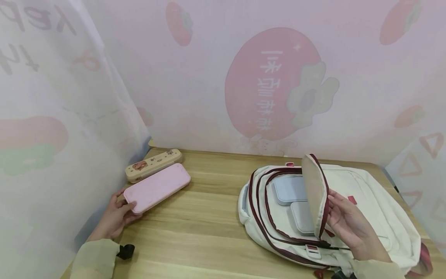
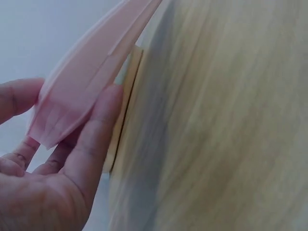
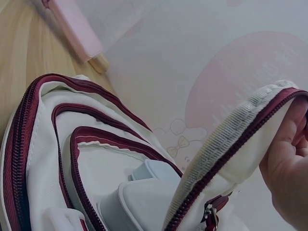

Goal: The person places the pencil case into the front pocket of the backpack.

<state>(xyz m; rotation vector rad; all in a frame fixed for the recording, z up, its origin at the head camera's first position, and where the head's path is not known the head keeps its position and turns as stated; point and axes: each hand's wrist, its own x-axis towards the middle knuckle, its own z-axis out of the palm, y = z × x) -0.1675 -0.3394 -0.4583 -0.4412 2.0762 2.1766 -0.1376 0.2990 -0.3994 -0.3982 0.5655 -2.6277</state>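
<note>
My left hand (image 1: 116,215) grips the near end of a flat pink case (image 1: 158,187), thumb on top and fingers beneath, as the left wrist view also shows. Just behind it lies a cream case with printed figures (image 1: 153,164). At the right, my right hand (image 1: 352,224) pinches the dark red zippered edge of a white backpack's pocket flap (image 1: 315,197) and holds it raised. Inside the open pocket of the backpack (image 1: 366,201) sit two pale boxes, a bluish one (image 1: 289,190) and a greyish one (image 1: 302,217), both partly hidden by the flap.
A wooden table (image 1: 205,232) carries everything, with bare wood between the pink case and the backpack. Pale printed cloth (image 1: 195,97) hangs behind the table and along both sides. A white buckle (image 1: 313,252) is on the backpack's near side.
</note>
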